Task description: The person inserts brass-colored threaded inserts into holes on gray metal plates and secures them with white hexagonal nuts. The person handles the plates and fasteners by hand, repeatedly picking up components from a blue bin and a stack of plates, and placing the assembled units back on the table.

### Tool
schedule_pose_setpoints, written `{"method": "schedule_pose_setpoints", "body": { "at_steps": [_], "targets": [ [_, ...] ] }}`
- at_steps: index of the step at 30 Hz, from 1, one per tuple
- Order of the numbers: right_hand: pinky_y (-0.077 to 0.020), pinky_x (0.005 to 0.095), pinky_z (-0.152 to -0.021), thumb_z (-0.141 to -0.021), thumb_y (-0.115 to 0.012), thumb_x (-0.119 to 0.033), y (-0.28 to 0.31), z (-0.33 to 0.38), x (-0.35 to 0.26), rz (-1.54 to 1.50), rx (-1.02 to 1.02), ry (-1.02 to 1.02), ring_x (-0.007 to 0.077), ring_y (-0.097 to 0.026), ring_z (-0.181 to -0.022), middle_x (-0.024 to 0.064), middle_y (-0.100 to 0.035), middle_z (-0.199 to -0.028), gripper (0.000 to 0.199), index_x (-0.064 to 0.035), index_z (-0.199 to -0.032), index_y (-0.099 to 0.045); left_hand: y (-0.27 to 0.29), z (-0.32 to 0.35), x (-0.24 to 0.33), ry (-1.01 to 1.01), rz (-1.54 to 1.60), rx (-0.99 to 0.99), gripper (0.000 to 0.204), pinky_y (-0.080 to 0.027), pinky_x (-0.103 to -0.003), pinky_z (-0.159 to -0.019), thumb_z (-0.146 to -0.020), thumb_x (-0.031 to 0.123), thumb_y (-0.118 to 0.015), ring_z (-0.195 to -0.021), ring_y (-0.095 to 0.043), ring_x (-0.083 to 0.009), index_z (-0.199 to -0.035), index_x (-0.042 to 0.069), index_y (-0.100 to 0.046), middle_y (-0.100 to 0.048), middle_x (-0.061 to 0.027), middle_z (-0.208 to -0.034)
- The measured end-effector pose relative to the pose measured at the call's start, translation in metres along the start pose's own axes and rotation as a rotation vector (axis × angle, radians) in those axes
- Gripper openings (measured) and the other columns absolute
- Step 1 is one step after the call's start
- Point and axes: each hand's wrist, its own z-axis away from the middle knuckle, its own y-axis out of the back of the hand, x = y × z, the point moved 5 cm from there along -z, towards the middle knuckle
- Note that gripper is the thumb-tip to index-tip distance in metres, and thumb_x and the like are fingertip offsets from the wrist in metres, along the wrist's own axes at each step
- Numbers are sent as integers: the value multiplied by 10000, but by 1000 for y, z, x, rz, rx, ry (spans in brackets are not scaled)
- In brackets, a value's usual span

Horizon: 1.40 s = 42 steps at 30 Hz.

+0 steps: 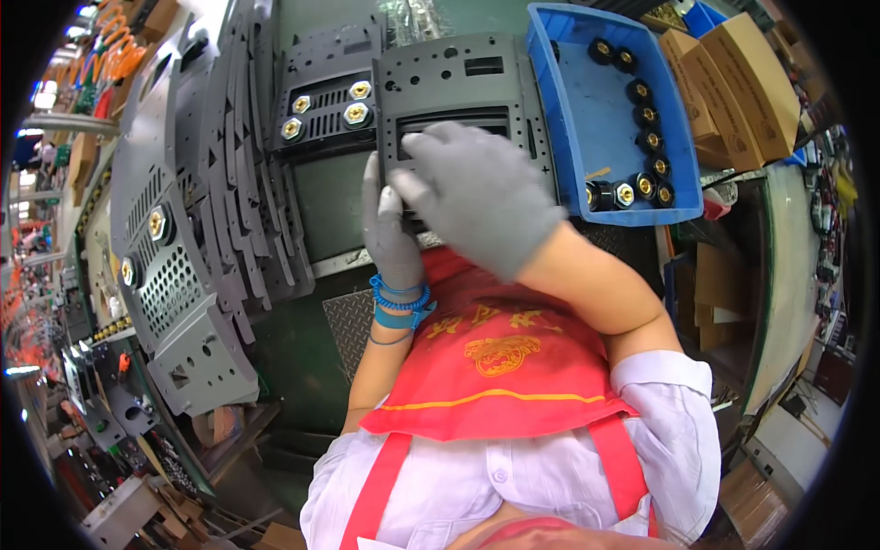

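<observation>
Both my hands wear grey gloves. A grey perforated metal panel (458, 78) lies on the bench before me. My left hand (396, 240) is at the panel's near left edge, a finger outside the edge and the thumb on the inner side, gripping it. Over the panel's near part is my right hand (481, 192), thumb and forefinger apart and pointing left; its palm side is hidden. Left of this panel, a second grey panel (316, 69) carries several brass-centred hex fittings (356, 114).
At right stands a blue plastic bin (689, 151) with several black round fittings (646, 116). Cardboard boxes (733, 92) are beyond it. A row of upright grey metal sheets (243, 165) stands at left, beside a perforated panel (170, 284) bearing two fittings.
</observation>
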Motion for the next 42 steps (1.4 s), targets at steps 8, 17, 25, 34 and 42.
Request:
{"method": "schedule_pose_setpoints", "body": {
  "at_steps": [8,17,25,34,42],
  "targets": [
    [-483,407,-985,-937,-554,-161,79,-38,190,370,214,-17,322,-600,-1161,149,-615,-1267,380,-149,-1316,-570,12,-4,10,16,172,273,449,-430,-340,-1006,-1015,175,-361,-1169,-558,-220,-1384,-53,-477,-573,-148,-1282],
    [-473,449,-998,-889,-638,-281,21,-84,244,511,-28,43,367,-578,-1171,164,-594,-1278,537,-162,-1376,-444,-8,20,35,-627,-637,-37,464,-229,-503,-1145,-830,337,-675,-1334,-388,-430,-1233,105,-674,-466,-241,-1440],
    [-488,401,-953,-904,-638,-308,71,-39,216,356,-12,-192,312,-614,-1125,163,-651,-1153,398,-124,-1255,-601,-35,-40,44,-871,-412,-12,212,-379,-442,-1045,-822,255,-746,-1203,-548,-333,-885,76,-651,-675,-88,-1154],
    [-468,392,-1012,-960,-566,-365,42,76,108,-1739,-47,-131,270,-615,-1107,177,-615,-1206,561,44,-1338,-495,-24,-16,61,-794,-567,44,243,-285,-466,-1115,-734,270,-753,-1196,-536,-293,-908,114,-685,-660,-67,-1133],
    [-510,384,-946,-1018,-520,-339,-18,82,63,-2351,-374,-253,280,-604,-1133,146,-579,-1256,512,15,-1384,-465,-11,-12,69,-890,-513,91,189,-354,-464,-1080,-771,179,-710,-1090,-593,-285,-940,100,-685,-662,-78,-1091]
  ]
}}
